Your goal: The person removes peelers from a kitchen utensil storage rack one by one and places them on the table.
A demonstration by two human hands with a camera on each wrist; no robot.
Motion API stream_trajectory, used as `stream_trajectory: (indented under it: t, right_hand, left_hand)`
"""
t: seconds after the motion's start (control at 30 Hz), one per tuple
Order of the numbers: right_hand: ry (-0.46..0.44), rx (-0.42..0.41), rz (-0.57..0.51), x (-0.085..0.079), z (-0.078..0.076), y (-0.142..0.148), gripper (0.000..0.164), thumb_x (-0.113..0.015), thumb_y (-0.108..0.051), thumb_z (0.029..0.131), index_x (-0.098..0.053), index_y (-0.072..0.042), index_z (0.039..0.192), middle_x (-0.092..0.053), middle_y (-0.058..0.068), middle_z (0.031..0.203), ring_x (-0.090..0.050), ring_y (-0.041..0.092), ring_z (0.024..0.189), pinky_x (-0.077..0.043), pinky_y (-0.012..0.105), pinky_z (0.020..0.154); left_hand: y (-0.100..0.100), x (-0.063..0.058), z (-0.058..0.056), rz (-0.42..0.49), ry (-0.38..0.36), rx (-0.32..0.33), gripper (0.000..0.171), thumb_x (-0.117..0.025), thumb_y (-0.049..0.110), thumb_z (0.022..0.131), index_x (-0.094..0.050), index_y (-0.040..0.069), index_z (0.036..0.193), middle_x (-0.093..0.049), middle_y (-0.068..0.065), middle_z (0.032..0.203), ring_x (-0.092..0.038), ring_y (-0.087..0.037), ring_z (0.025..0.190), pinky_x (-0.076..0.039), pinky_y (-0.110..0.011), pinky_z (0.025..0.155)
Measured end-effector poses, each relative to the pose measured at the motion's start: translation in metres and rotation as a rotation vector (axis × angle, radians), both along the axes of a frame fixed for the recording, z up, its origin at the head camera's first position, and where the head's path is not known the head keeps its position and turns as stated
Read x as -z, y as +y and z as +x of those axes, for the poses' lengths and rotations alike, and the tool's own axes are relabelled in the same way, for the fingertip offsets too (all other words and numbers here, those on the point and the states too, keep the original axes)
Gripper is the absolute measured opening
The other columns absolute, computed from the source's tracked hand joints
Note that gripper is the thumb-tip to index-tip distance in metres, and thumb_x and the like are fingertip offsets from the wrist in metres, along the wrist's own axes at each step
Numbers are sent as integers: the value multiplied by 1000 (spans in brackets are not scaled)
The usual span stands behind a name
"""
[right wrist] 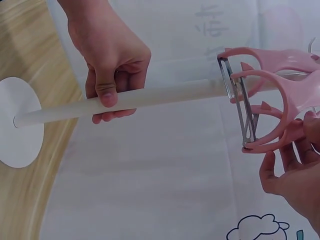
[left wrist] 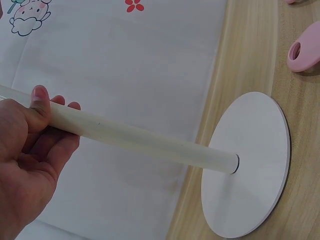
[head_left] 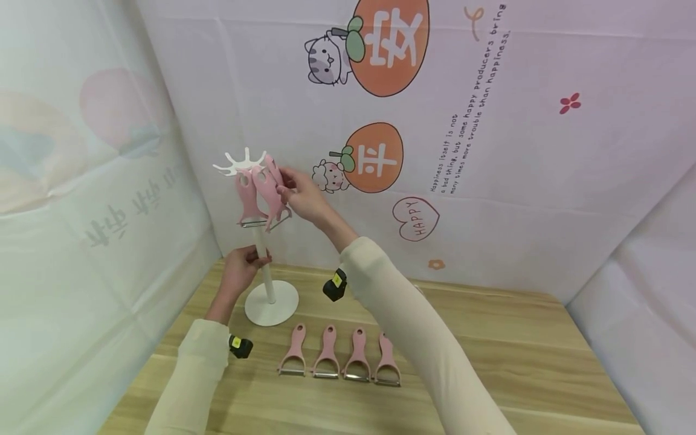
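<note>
A white stand [head_left: 263, 251] with a round base and curved hooks at its top rises at the back left of the table. My left hand [head_left: 239, 273] grips its pole about midway, thumb and fingers wrapped round it in the left wrist view. Pink peelers [head_left: 247, 196] hang by their handle holes from the hooks, blades downward. Up beside them, my right hand [head_left: 306, 196] pinches the handle of another pink peeler [head_left: 273, 169] close to the hooks. The hanging peelers partly cover it in the head view. In the right wrist view, the peelers' metal blades [right wrist: 245, 107] overlap.
Several more pink peelers [head_left: 328, 356] lie in a row on the wooden table [head_left: 489, 338], handles pointing to the back. The round white base [head_left: 272, 314] stands behind them. A printed white cloth [head_left: 489, 241] hangs behind and at both sides.
</note>
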State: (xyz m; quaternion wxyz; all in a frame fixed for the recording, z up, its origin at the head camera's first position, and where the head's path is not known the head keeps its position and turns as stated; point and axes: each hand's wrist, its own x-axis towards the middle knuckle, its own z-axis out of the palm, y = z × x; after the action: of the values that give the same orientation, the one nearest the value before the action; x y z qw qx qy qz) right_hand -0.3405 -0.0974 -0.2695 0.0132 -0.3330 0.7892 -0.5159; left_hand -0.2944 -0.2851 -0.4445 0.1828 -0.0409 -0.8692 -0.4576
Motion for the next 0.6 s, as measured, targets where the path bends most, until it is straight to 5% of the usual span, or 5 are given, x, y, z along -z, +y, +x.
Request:
stream_trajectory:
  t: [0.37,0.6]
  right_hand:
    - [37,102,-180,-3,1,7,36,-57,-3,100,-52,-4,135,-64,18,119,-62,20,108,-55,26,96]
    - [46,127,-201,-1,3,16,30,-56,-1,99,-51,-2,129,-63,20,116,-59,20,100,-57,27,91]
  left_hand:
    - [1,1,1,2,18,-1,12,-69,2,92,-71,-7,99,-75,-25,97,-74,-38,95,-60,-50,85]
    - [0,1,0,-15,34,9,11,-69,3,92,-71,-6,98,-75,-24,96,-74,-37,94,-61,-49,85]
